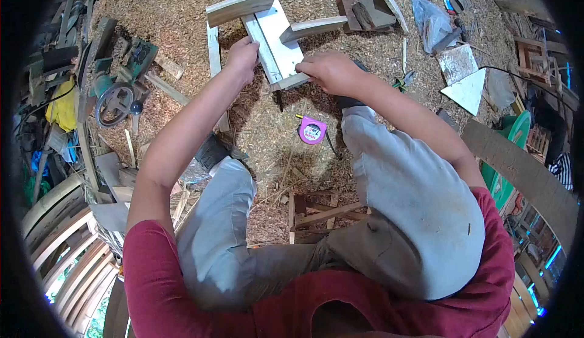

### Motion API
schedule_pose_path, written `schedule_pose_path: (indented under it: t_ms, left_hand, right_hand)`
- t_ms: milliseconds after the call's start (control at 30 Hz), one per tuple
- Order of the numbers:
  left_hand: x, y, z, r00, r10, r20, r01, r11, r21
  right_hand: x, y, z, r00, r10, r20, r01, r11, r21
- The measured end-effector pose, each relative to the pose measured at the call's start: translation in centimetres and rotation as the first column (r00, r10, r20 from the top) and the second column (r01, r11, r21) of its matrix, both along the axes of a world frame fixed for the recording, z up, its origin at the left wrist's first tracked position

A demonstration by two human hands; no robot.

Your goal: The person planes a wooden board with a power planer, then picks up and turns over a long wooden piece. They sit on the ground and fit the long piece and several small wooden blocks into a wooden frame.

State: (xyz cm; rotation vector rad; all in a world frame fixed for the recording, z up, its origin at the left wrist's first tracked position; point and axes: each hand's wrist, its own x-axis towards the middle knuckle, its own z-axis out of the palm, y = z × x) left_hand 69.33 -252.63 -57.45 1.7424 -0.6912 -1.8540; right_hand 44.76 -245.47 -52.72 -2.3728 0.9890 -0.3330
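A long white board [281, 41] with a wooden strip along its left edge lies ahead of me, its near end towards my knees. Two short wooden crosspieces stick up from it, one on the left [241, 7] and one on the right [314, 29]. My left hand [243, 59] is closed on the board's left edge. At the near right corner, my right hand [331, 71] has its fingers closed on the board's end, beside a small end strip [291, 82]. The undersides of both grips are hidden. A pink tape measure [312, 130] lies on the shavings below the board.
Wood shavings cover the ground. Between my legs stands a small wooden frame [328, 213]. A machine with a handwheel [114, 104] is at left. At right lie pliers [404, 81], a clear plastic bag [431, 21], a white triangular piece [466, 87] and a green plastic chair [517, 132].
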Motion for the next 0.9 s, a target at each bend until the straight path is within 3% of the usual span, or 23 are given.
schedule_pose_path:
  t_ms: [300, 500, 900]
  left_hand:
    - [0.5, 0.3, -0.5, 1.0, 0.006, -0.004, -0.006, 1.0, 0.001]
    - [0.5, 0.7, -1.6, 0.998, 0.053, 0.022, -0.053, 0.999, -0.009]
    - [1.2, 0.6, -3.0, 0.999, 0.035, -0.008, -0.035, 0.999, 0.006]
  right_hand:
    - [0.4, 0.7, -0.1, 0.998, -0.02, -0.061, 0.017, 0.999, -0.048]
    - [0.8, 1.2, -1.7, 0.982, 0.01, -0.19, -0.013, 1.0, -0.012]
    - [1.4, 1.2, -3.1, 0.99, 0.0, -0.143, 0.001, 1.0, 0.005]
